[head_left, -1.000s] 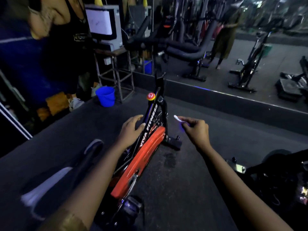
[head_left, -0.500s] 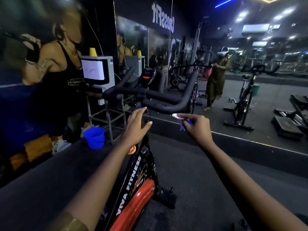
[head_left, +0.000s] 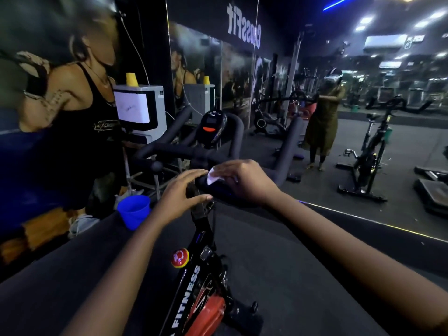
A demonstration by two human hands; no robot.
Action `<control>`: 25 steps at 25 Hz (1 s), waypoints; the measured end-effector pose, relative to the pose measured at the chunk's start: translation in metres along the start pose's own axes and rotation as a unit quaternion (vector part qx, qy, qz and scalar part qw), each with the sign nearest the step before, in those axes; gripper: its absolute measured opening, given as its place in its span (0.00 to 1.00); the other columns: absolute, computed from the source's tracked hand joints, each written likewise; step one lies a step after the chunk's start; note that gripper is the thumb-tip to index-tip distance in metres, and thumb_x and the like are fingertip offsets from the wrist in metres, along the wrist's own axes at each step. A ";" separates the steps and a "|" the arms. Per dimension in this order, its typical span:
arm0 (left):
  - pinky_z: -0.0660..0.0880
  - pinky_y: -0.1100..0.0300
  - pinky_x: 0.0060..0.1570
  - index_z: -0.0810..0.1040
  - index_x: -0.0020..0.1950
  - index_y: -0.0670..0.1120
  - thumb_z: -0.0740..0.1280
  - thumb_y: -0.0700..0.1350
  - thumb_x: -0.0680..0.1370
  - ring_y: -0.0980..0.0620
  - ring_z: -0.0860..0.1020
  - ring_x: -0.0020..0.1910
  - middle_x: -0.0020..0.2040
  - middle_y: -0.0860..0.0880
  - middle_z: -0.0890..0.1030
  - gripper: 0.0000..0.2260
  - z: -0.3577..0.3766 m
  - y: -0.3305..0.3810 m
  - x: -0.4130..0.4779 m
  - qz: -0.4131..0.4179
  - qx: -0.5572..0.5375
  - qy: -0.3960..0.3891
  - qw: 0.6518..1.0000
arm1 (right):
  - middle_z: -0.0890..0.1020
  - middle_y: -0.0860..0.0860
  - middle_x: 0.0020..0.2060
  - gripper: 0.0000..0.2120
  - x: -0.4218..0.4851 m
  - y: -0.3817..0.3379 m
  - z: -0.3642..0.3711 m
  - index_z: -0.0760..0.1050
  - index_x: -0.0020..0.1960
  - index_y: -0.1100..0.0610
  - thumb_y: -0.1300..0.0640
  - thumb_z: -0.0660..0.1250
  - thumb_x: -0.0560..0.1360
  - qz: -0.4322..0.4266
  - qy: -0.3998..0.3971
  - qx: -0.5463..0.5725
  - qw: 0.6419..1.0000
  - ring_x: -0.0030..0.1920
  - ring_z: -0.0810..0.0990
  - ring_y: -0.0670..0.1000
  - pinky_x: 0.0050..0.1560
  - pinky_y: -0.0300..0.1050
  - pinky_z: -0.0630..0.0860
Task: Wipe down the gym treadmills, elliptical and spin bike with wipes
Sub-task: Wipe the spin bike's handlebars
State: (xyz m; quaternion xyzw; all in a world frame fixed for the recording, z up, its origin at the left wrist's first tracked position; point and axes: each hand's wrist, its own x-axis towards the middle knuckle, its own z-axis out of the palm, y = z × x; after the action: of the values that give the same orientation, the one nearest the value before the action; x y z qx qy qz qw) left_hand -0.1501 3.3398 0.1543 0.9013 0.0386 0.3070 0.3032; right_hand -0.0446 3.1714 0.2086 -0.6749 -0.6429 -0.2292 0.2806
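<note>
Spin bike [head_left: 194,299] directly below the camera, black frame with a red panel, white "FITNESS" lettering on the down tube. Red knob [head_left: 180,257] on the frame, under the stem. Black handlebar [head_left: 184,151] spreads left and right at mid-frame, and a small console [head_left: 212,127] with an orange button stands above its centre.

Right hand [head_left: 244,183]: fingers curled down over the near centre part of the handlebar, holding a white wipe [head_left: 212,177]. The wipe is mostly hidden, with one crumpled corner showing by the fingertips, against the bar.

Left hand [head_left: 179,197]: spread, nothing in it. The fingers reach toward the same part of the bar, thumb below and forefinger tip just beside the wipe. Cannot tell if it touches the bar.

Surroundings:
- A blue bucket [head_left: 133,210] sits on the dark floor [head_left: 278,263], left of the bike.
- Behind the bucket is a white box [head_left: 143,110] with a yellow cup [head_left: 131,80] on top.
- A large poster [head_left: 60,105] of an athlete fills the left wall.
- A wall mirror [head_left: 400,146] ahead and to the right shows more gym machines and a standing figure in a long olive garment [head_left: 322,122].

Light is dim, with blue tones.
</note>
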 end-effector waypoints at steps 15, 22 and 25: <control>0.65 0.70 0.63 0.77 0.62 0.50 0.74 0.52 0.68 0.57 0.74 0.61 0.60 0.52 0.78 0.23 0.009 -0.013 0.010 0.035 0.009 0.038 0.999 | 0.83 0.54 0.52 0.12 -0.050 0.059 -0.030 0.82 0.52 0.60 0.65 0.63 0.72 -0.092 -0.047 0.003 0.995 0.51 0.81 0.49 0.53 0.36 0.73; 0.62 0.58 0.69 0.68 0.70 0.54 0.77 0.45 0.67 0.52 0.68 0.69 0.68 0.56 0.70 0.34 0.009 -0.017 0.000 0.040 0.075 0.014 0.996 | 0.83 0.54 0.49 0.13 -0.019 0.019 0.028 0.82 0.47 0.58 0.56 0.60 0.74 -0.120 -0.048 -0.072 0.989 0.46 0.82 0.55 0.40 0.46 0.79; 0.57 0.48 0.71 0.70 0.71 0.50 0.69 0.61 0.68 0.51 0.64 0.71 0.69 0.52 0.71 0.33 0.017 -0.003 -0.004 0.099 0.141 0.029 0.985 | 0.81 0.55 0.54 0.13 -0.055 0.038 0.004 0.81 0.52 0.59 0.59 0.59 0.76 -0.137 -0.044 -0.084 0.986 0.52 0.82 0.55 0.52 0.44 0.76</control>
State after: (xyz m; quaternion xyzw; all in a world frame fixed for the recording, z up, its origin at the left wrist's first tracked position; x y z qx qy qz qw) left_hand -0.1428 3.3324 0.1398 0.9251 0.0007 0.3529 0.1399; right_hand -0.0105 3.1327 0.1658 -0.6113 -0.7190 -0.2891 0.1606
